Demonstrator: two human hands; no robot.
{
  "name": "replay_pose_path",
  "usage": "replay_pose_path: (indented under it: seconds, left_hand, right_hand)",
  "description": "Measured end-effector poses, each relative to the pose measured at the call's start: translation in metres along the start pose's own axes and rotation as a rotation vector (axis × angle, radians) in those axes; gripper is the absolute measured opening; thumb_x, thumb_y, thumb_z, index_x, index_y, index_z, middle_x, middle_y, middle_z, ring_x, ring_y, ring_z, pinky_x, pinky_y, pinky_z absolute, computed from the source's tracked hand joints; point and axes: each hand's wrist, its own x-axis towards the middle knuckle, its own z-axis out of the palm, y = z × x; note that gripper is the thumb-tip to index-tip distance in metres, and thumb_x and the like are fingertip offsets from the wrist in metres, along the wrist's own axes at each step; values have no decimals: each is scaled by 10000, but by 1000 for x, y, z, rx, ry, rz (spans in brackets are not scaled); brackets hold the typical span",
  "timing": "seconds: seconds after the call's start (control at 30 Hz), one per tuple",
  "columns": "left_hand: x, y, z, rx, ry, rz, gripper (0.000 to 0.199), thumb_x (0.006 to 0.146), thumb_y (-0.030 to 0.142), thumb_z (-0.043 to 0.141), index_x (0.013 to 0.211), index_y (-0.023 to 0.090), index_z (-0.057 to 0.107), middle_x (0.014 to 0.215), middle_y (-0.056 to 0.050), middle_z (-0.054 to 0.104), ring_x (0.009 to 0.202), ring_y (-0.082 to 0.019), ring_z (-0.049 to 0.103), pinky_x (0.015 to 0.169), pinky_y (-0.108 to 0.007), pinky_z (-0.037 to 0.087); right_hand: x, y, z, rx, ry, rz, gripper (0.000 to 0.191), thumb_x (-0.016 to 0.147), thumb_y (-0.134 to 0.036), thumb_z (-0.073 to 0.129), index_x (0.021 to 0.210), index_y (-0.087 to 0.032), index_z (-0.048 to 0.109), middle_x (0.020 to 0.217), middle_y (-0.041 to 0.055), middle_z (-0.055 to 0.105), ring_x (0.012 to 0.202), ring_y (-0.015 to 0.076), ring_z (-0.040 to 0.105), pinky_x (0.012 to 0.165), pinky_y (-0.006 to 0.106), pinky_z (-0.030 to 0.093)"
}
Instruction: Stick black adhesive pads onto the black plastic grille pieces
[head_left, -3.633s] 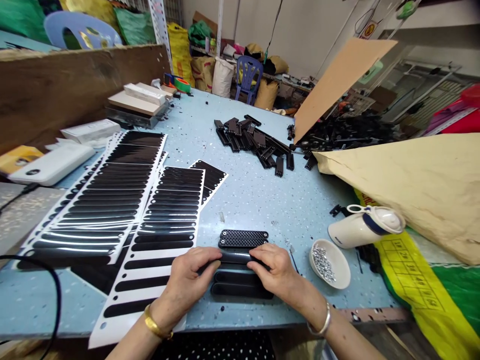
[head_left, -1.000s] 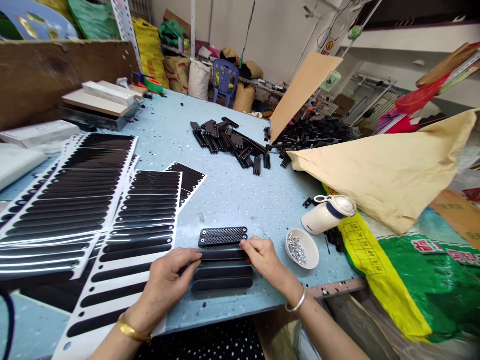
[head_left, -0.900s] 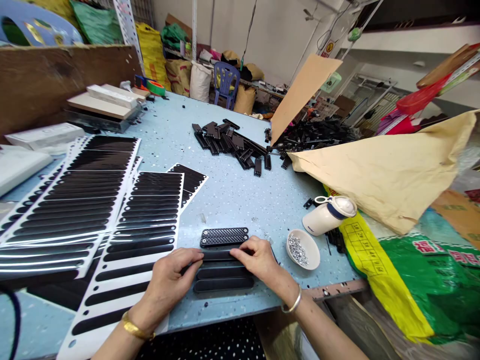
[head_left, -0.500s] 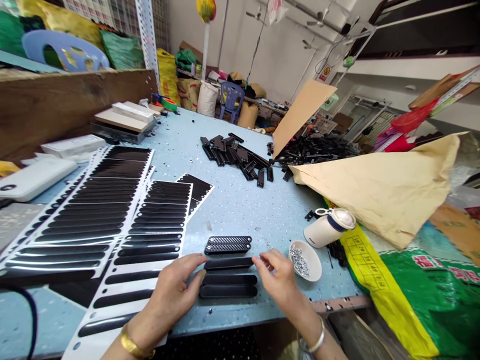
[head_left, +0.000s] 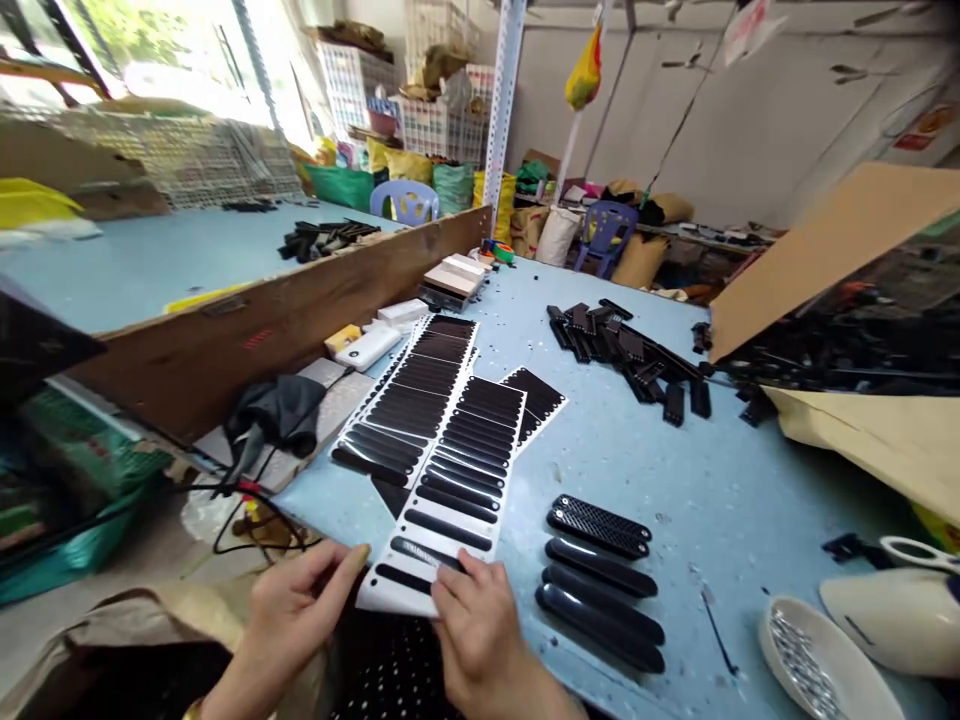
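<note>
Left hand [head_left: 289, 612]: open, fingertips just left of sticker sheet's near corner.
Right hand [head_left: 472, 625]: fingertips pressing sticker sheet [head_left: 457, 490] at its near edge.
Sheet: near table [head_left: 675, 470] edge.
Right of it: row of black bars [head_left: 600, 580].

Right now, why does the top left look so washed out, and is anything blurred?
Head view: daylight through the window bleaches that corner; the cardboard and far right edge smear with blur; the post leans from lens distortion; gloss glints on the sticker sheet by the right hand.
</note>
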Motion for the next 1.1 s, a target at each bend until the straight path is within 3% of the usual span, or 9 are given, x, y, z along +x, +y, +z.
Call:
replay_pose_path:
  seconds: [0.1, 0.2, 0.33, 0.53, 0.63, 0.8, 0.97, 1.03, 1.1]
  left_hand:
    - [-25, -12, 6, -241, -185, -239, 315, 798, 458, 652, 644, 186, 690, 563, 9, 641, 533, -148, 584, 488, -199, 438]
    - [-37, -1, 18, -683, -370, -471, 282, 809, 435, 661, 865, 175, 753, 788, -58, 741, 733, -211, 661, 644, -264, 513]
    - [-39, 15, 32, -950, -451, -574, 245, 747, 338, 755, 900, 147, 763, 806, -74, 749, 715, -183, 640, 669, -261, 489]
    - [-36, 22, 41, -984, -441, -602, 203, 749, 323, 769, 787, 124, 756, 712, -46, 719, 627, -129, 569, 629, -229, 433]
    - [-31, 24, 47, -954, -405, -549, 200, 735, 321, 776, 762, 124, 750, 682, -29, 696, 611, -118, 534, 609, -216, 412]
    - [-23, 25, 56, -923, -384, -513, 170, 717, 283, 764, 670, 122, 737, 594, -8, 641, 564, -102, 480, 548, -194, 387]
    - [-21, 24, 53, -880, -405, -572, 233, 697, 331, 771, 814, 129, 775, 680, -49, 700, 596, -140, 545, 535, -215, 465]
    - [-22, 21, 51, -855, -371, -619, 278, 675, 348, 789, 847, 131, 771, 727, -60, 719, 620, -154, 574, 524, -217, 487]
    - [-23, 15, 49, -825, -331, -665, 335, 640, 372, 812, 865, 130, 759, 769, -67, 733, 645, -175, 607, 522, -232, 517]
  right_hand:
    - [-20, 3, -6, 19, 93, -33, 406, 788, -165, 588, 1193, -136, 592, 1101, 185, 689, 1044, 392, 616, 786, 520, 505]
    - [-33, -1, -17, 34, 90, -17, 406, 781, -230, 595, 1174, -131, 607, 1108, 204, 680, 1056, 420, 602, 801, 561, 488]
    - [-25, -8, -28, 107, 53, 56, 348, 762, -360, 677, 1047, -161, 662, 1064, 185, 689, 1038, 419, 607, 834, 577, 488]
    - [3, -3, -11, 324, 180, 195, 246, 815, -235, 664, 1057, -204, 700, 1058, 113, 719, 1063, 312, 626, 931, 475, 493]
    - [10, 0, -5, 456, 136, 265, 200, 825, -212, 654, 1004, -217, 744, 996, 84, 749, 1034, 288, 647, 917, 443, 502]
    - [21, 0, -19, 624, 54, 409, 218, 882, -201, 558, 903, -211, 775, 895, 70, 760, 984, 248, 666, 930, 393, 484]
    - [33, -2, -19, 820, 59, 683, 280, 890, -290, 546, 744, -173, 755, 734, 68, 722, 752, 215, 668, 700, 313, 510]
    - [40, 0, -21, 970, 127, 817, 301, 892, -345, 567, 722, -158, 730, 683, 59, 706, 671, 192, 653, 634, 291, 501]
    - [49, 7, -35, 1142, 274, 885, 306, 891, -383, 594, 720, -152, 700, 676, 50, 699, 637, 175, 653, 615, 281, 507]
